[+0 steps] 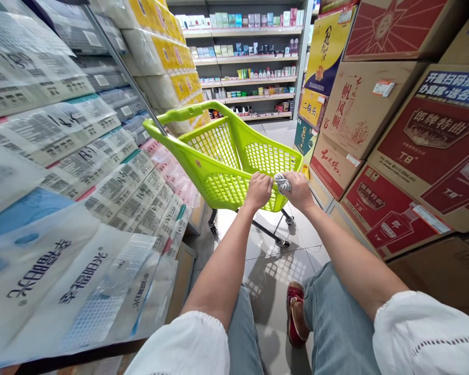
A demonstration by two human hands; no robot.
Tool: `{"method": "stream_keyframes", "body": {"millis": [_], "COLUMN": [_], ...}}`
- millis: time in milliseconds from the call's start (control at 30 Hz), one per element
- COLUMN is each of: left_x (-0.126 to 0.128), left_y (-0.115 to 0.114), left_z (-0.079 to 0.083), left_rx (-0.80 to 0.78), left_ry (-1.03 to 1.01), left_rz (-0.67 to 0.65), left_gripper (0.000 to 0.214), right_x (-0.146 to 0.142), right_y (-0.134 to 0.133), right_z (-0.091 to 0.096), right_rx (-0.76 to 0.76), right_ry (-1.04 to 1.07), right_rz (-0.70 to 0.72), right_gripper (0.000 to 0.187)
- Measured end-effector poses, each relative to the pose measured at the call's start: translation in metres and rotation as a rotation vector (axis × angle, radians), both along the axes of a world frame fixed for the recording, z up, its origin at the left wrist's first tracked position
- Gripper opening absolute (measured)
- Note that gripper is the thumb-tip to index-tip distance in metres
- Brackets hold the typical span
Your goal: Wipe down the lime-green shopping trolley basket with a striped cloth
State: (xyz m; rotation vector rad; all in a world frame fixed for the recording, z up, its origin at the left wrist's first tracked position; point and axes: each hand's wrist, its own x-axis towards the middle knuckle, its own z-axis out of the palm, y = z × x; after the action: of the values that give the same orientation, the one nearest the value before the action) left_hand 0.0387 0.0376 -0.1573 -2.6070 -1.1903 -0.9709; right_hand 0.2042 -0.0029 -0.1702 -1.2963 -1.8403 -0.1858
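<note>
A bright green plastic shopping cart [222,179] with lattice sides and dark legs on casters stands in the aisle, turned at an angle. My left hand [259,190] is closed over the cart's near rim, fingers wrapped round it. Just to its right, my right hand [299,190] is closed at the corner of the same rim. A grey-and-white striped, bunched-up cloth-like bundle [283,182] sticks out between its thumb and fingers. How firmly the right fingers also touch the rim is hidden. Inside the cart's visible part only the lattice walls show.
On the left, stacked plastic-wrapped packs [78,276] and yellow-white packs [156,49] line the aisle. Stacked cartons [433,135] form the right side, close to the cart. Shelves of small goods [254,54] stand ahead. The tiled floor [266,260] runs between.
</note>
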Motion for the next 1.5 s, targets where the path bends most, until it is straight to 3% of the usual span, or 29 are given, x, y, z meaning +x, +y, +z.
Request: {"method": "stream_keyframes", "body": {"millis": [167, 433, 667, 900, 1200, 1367, 1433, 1500], "left_x": [-0.010, -0.030, -0.028, -0.025, -0.023, -0.025, -0.025, -0.026], "left_y": [0.006, 0.002, -0.017, -0.017, -0.009, -0.008, -0.008, -0.008], "left_z": [0.004, 0.008, 0.008, 0.001, -0.003, -0.003, -0.002, -0.002], "left_rx": [-0.019, -0.034, -0.025, -0.045, -0.064, -0.058, -0.064, -0.066], "left_ry": [-0.028, -0.025, 0.088, 0.110, 0.064, 0.067, 0.069, 0.067], "left_rz": [-0.059, -0.081, -0.186, -0.136, -0.155, -0.161, -0.159, -0.153], "left_gripper": [0.035, 0.036, 0.032, 0.032, 0.035, 0.037, 0.038, 0.038], "right_x": [0.014, -0.003, -0.003, -0.009, -0.020, -0.022, -0.022, -0.023], "right_y": [0.006, -0.009, -0.030, -0.038, -0.026, -0.031, -0.031, -0.031], "right_z": [-0.004, -0.008, -0.024, -0.043, -0.066, -0.093, -0.092, -0.080], "right_rx": [0.000, 0.067, 0.225, 0.287, 0.178, 0.044, 0.029, 0.050], "right_ry": [0.092, 0.049, -0.176, -0.458, -0.612, -0.754, -0.748, -0.699], "right_rz": [-0.040, 0.009, -0.012, 0.005, 0.021, 0.173, 0.195, 0.170], "right_gripper": [0.034, 0.037, 0.031, 0.024, 0.026, 0.028, 0.027, 0.027]}}
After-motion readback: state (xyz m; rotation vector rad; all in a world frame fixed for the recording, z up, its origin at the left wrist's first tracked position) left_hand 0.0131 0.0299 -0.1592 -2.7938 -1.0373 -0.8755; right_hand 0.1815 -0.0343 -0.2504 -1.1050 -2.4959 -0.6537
